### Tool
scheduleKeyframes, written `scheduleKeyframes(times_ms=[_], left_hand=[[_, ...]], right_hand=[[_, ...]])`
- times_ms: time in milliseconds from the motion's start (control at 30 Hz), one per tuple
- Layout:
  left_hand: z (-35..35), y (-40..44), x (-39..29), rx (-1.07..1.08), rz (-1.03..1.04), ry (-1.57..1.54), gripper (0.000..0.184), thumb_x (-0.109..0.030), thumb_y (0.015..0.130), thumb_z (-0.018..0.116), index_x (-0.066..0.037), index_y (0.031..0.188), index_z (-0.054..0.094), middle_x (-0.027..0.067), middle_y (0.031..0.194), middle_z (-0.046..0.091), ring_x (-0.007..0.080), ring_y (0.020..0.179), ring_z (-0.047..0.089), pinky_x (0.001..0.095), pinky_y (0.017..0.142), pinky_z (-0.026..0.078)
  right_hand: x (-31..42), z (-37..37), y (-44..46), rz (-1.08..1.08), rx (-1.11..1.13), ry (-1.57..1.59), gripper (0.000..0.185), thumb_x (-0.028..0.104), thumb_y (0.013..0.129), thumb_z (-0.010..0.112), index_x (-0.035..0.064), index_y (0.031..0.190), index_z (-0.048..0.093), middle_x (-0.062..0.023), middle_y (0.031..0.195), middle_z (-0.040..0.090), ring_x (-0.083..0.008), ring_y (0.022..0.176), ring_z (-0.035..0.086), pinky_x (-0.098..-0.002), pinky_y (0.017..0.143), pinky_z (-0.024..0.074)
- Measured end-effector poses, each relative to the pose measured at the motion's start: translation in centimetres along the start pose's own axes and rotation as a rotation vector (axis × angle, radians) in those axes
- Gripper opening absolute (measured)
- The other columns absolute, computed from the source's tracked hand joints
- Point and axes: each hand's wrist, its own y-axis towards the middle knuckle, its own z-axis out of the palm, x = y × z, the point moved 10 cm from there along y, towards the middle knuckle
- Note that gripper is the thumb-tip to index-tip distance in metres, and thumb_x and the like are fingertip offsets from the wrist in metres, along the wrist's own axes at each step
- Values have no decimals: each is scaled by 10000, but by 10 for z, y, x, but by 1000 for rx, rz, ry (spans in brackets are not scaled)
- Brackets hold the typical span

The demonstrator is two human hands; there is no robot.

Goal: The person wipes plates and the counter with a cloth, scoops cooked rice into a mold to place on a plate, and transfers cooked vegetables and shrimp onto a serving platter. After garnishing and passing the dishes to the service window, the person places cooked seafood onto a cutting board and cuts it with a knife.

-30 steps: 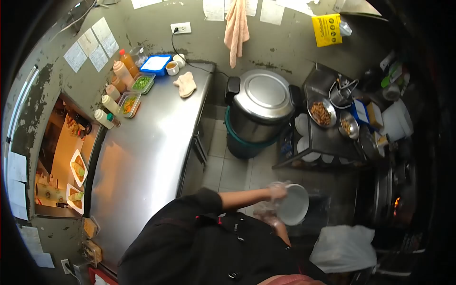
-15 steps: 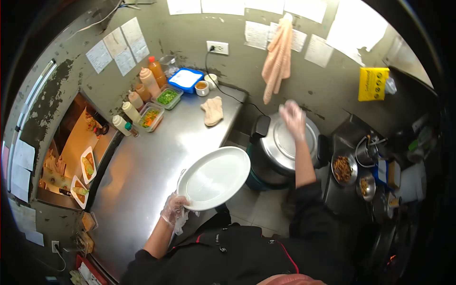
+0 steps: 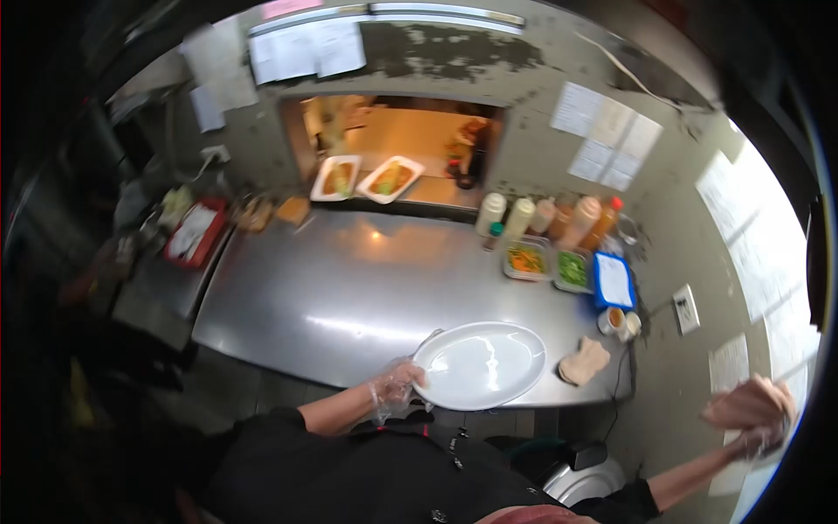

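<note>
A white oval plate [image 3: 480, 367] is held by its left end in my left hand [image 3: 400, 384], which wears a clear plastic glove. The plate is bare and hangs over the front edge of the steel counter [image 3: 349, 297]. Far out to the right, my gloved right hand [image 3: 761, 441] is closed on a peach cloth towel [image 3: 746, 403] by the wall. A folded beige cloth [image 3: 583, 361] lies on the counter just right of the plate. Below it, the silver lid [image 3: 585, 480] of a large cooker shows in part.
Two white dishes of food, a nearer one [image 3: 391, 179] and another [image 3: 336, 178], sit in the serving window. Several squeeze bottles [image 3: 522, 217], a vegetable tub [image 3: 526, 258], a greens tub [image 3: 573, 270] and a blue-rimmed container [image 3: 614, 281] line the counter's back right. A red bin [image 3: 195, 234] stands left.
The view has swung left toward the serving window. My right hand has gone from above the cooker lid to the hanging towel and grasped it. My left hand still holds the plate.
</note>
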Motion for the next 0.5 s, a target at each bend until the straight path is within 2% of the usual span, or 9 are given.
scheduleKeyframes(times_ms=[100, 167, 233, 300, 333, 367, 433, 467, 500], left_hand=[[11, -2, 1, 55, 48, -81, 463, 14, 598, 539, 134, 1045, 510, 171, 844, 598, 251, 726, 630, 320, 649, 544], [34, -12, -10, 53, 164, 66, 492, -5, 622, 536, 90, 1104, 504, 146, 841, 588, 222, 772, 618, 306, 669, 539], [60, -24, -23, -61, 266, 325, 497, -24, 656, 536, 62, 1143, 499, 124, 871, 584, 200, 812, 609, 301, 712, 533], [49, 8, 12, -59, 293, 218, 534, -33, 710, 517, 18, 1237, 448, 89, 978, 574, 167, 806, 586, 281, 746, 512], [44, 21, 27, -58, 329, 146, 550, -35, 732, 509, -2, 1275, 426, 75, 1024, 569, 155, 805, 577, 273, 758, 503], [42, 24, 33, -62, 409, 39, 560, -32, 743, 503, -17, 1294, 412, 68, 1054, 563, 150, 808, 573, 269, 759, 497], [36, 18, 34, -66, 577, -167, 580, -26, 764, 489, -47, 1334, 382, 55, 1114, 552, 139, 814, 566, 261, 763, 486], [52, -2, 28, -34, 382, -427, 672, 36, 745, 463, -84, 1389, 312, 70, 1199, 514, 134, 918, 557, 245, 783, 479], [57, -23, 27, -85, 350, -284, 699, 52, 727, 453, -83, 1396, 300, 71, 1225, 497, 137, 969, 544, 247, 811, 472]], right_hand=[[81, 29, -91, -299, 170, 291, 368, 352, 811, 545, -4, 896, 579, -175, 891, 580, -300, 876, 559, -406, 806, 446], [146, 68, -208, -428, 512, 528, 356, 329, 811, 541, -7, 925, 564, -176, 908, 565, -307, 894, 545, -405, 828, 437], [208, 101, -359, -480, 1058, 783, 347, 306, 811, 536, -11, 953, 548, -176, 925, 550, -314, 911, 530, -403, 850, 428], [271, 94, -522, -651, 1600, 1021, 343, 283, 812, 532, -15, 981, 532, -177, 943, 535, -322, 928, 516, -401, 872, 418], [291, 73, -581, -926, 1595, 1026, 342, 271, 812, 530, -17, 995, 525, -177, 951, 527, -325, 937, 509, -400, 883, 414], [280, 47, -614, -1336, 899, 445, 379, 242, 842, 530, -82, 1037, 501, -267, 1051, 520, -387, 1020, 487, -436, 920, 393], [282, 52, -619, -1317, 1132, 536, 397, 255, 836, 537, -81, 1044, 501, -290, 1070, 509, -417, 1023, 476, -447, 921, 387], [286, 57, -622, -1301, 1247, 584, 405, 262, 834, 540, -80, 1048, 502, -301, 1079, 503, -432, 1025, 471, -452, 922, 383], [278, 74, -621, -1363, 1018, 583, 390, 257, 824, 544, -69, 1035, 508, -290, 1052, 512, -424, 1012, 475, -459, 915, 379]])
